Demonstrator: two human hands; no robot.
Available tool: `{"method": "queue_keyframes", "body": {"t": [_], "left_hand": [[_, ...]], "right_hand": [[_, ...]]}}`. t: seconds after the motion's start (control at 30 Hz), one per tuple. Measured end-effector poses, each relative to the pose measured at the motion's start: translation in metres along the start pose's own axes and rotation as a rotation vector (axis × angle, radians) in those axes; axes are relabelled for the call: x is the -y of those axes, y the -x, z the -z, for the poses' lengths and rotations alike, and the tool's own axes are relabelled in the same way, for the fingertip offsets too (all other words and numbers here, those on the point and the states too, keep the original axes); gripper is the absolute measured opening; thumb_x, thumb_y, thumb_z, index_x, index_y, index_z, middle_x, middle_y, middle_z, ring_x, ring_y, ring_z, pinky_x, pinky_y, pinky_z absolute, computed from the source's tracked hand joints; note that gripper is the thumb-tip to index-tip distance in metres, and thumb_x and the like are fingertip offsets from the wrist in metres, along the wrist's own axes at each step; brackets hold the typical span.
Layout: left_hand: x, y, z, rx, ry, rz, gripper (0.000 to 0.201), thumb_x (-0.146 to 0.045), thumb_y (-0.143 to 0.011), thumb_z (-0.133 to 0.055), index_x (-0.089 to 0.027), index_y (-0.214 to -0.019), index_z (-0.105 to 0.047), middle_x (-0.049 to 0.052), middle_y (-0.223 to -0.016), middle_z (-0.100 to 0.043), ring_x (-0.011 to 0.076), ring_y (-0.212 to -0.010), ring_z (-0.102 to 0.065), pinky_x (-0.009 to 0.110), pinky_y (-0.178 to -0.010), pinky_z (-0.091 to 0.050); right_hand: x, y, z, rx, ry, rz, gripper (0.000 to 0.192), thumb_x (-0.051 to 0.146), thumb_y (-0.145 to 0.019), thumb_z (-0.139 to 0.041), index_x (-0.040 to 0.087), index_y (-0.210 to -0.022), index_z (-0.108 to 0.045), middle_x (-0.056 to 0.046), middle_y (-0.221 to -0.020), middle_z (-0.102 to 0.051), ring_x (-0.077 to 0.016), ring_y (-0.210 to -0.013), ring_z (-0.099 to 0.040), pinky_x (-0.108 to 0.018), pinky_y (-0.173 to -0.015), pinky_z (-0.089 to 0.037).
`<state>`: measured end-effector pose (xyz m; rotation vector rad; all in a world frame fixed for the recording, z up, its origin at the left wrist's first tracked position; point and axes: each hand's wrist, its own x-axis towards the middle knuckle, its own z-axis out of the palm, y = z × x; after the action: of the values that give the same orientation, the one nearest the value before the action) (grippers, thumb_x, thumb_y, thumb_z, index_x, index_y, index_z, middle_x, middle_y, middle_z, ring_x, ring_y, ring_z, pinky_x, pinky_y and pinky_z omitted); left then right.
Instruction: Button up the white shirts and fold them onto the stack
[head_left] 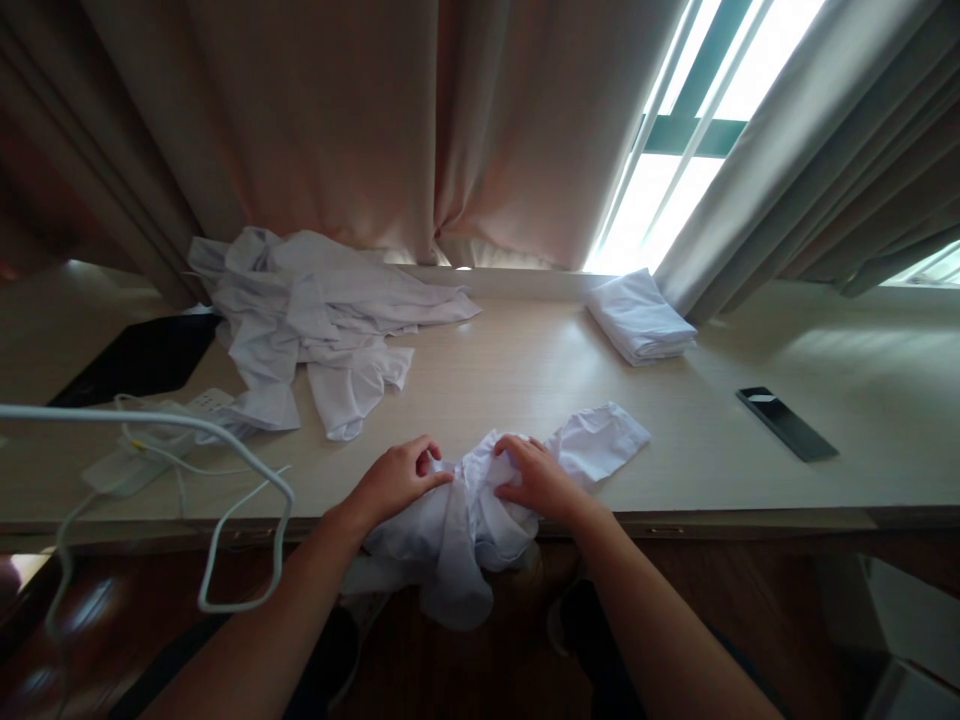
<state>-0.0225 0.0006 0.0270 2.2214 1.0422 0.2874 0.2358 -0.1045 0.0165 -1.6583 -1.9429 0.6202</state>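
Dim room; daylight thru window (675, 180) is blown out, glare on table (862, 380), edges warped, foreground dark.

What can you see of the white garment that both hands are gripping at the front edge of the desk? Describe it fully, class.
The crumpled white cloth garment looks thin and soft, bunched into folds. It lies on the pale wooden desk at its front edge, with part hanging over the edge towards the floor. One flatter end stretches out to the right on the desktop. The left hand and right hand both grip its gathered middle. It lies apart from the other clothes.
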Motion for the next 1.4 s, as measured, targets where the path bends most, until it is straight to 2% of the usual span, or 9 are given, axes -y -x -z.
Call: {"method": "queue_keyframes", "body": {"t": [0.17, 0.37, 0.47, 0.6, 0.8, 0.93, 1.03, 1.2, 1.4], "left_hand": [[-0.002, 0.009, -0.005, 0.087, 0.021, 0.108, 0.052, -0.057, -0.076, -0.067, -0.022, -0.114, -0.062, -0.001, -0.073, -0.063, 0.0194, -0.067, -0.06, 0.028, -0.06, -0.037], [-0.015, 0.015, -0.014, 0.063, -0.007, -0.075, 0.011, -0.031, -0.075, -0.063, -0.022, -0.073, -0.057, 0.003, -0.08, -0.061, 0.0207, -0.079, -0.057, 0.03, -0.07, -0.041], [-0.023, 0.017, -0.012, -0.016, 0.007, -0.202, 0.015, -0.017, -0.072, -0.058, -0.021, -0.065, -0.045, 0.003, -0.083, -0.057, 0.0205, -0.085, -0.055, 0.03, -0.075, -0.041], [-0.028, 0.024, -0.008, -0.011, 0.081, -0.199, 0.02, -0.017, -0.078, -0.053, -0.021, -0.066, -0.038, 0.0, -0.076, -0.055, 0.0166, -0.074, -0.052, 0.029, -0.069, -0.038], [-0.035, 0.041, 0.002, -0.095, 0.132, -0.169, 0.03, -0.029, -0.09, -0.051, -0.022, -0.068, -0.031, -0.002, -0.068, -0.047, 0.0145, -0.067, -0.044, 0.028, -0.064, -0.034], [-0.048, 0.058, 0.01, -0.205, 0.178, -0.287, 0.031, -0.028, -0.092, -0.049, -0.022, -0.069, -0.029, 0.002, -0.081, -0.049, 0.0157, -0.078, -0.049, 0.029, -0.07, -0.038], [-0.056, 0.076, 0.015, -0.176, 0.201, -0.377, 0.029, -0.025, -0.09, -0.05, -0.022, -0.069, -0.03, 0.005, -0.09, -0.052, 0.0165, -0.083, -0.051, 0.029, -0.073, -0.041], [-0.067, 0.105, 0.023, -0.102, 0.168, -0.416, 0.021, -0.014, -0.084, -0.049, -0.021, -0.07, -0.034, 0.005, -0.096, -0.052, 0.0155, -0.084, -0.05, 0.028, -0.074, -0.042], [-0.076, 0.133, 0.038, -0.116, 0.102, -0.447, 0.021, -0.009, -0.078, -0.049, -0.021, -0.071, -0.034, 0.004, -0.092, -0.052, 0.0152, -0.08, -0.047, 0.028, -0.073, -0.04]], "right_hand": [[-0.002, 0.002, 0.0, -0.002, 0.003, -0.015, 0.082, 0.023, -0.067, -0.08, 0.029, -0.141, -0.044, -0.009, -0.138, -0.05, -0.0266, -0.128, -0.049, -0.043, -0.107, -0.037], [-0.005, 0.001, -0.005, -0.005, 0.021, -0.025, 0.098, 0.025, -0.067, -0.08, 0.026, -0.152, -0.03, -0.014, -0.154, -0.037, -0.0293, -0.14, -0.038, -0.047, -0.113, -0.031], [-0.002, -0.001, -0.006, -0.003, 0.031, -0.01, 0.084, 0.022, -0.067, -0.078, 0.024, -0.144, -0.043, -0.012, -0.146, -0.049, -0.0286, -0.136, -0.043, -0.047, -0.112, -0.032], [0.006, 0.001, -0.006, -0.044, 0.007, 0.034, 0.052, 0.017, -0.069, -0.072, 0.023, -0.12, -0.06, -0.01, -0.142, -0.053, -0.0285, -0.132, -0.046, -0.048, -0.111, -0.031], [0.028, 0.009, 0.005, -0.093, -0.216, 0.048, 0.022, 0.01, -0.072, -0.057, 0.023, -0.089, -0.056, -0.004, -0.124, -0.065, -0.026, -0.134, -0.047, -0.056, -0.117, -0.012], [0.052, 0.022, 0.015, -0.014, -0.439, 0.136, 0.016, 0.011, -0.071, -0.055, 0.023, -0.076, -0.045, -0.008, -0.129, -0.062, -0.0246, -0.125, -0.053, -0.044, -0.107, -0.035], [0.069, 0.035, 0.017, 0.118, -0.573, 0.167, 0.02, 0.011, -0.069, -0.057, 0.022, -0.074, -0.041, -0.009, -0.127, -0.061, -0.0251, -0.119, -0.053, -0.037, -0.096, -0.041], [0.082, 0.055, 0.017, 0.295, -0.614, 0.122, 0.031, 0.03, -0.073, -0.072, 0.022, -0.079, -0.043, -0.001, -0.089, -0.055, -0.0173, -0.084, -0.05, -0.027, -0.074, -0.041], [0.089, 0.077, 0.027, 0.454, -0.727, 0.028, 0.085, 0.067, -0.065, -0.077, 0.025, -0.13, -0.042, -0.003, -0.1, -0.058, -0.0177, -0.081, -0.052, -0.026, -0.066, -0.041]]}}
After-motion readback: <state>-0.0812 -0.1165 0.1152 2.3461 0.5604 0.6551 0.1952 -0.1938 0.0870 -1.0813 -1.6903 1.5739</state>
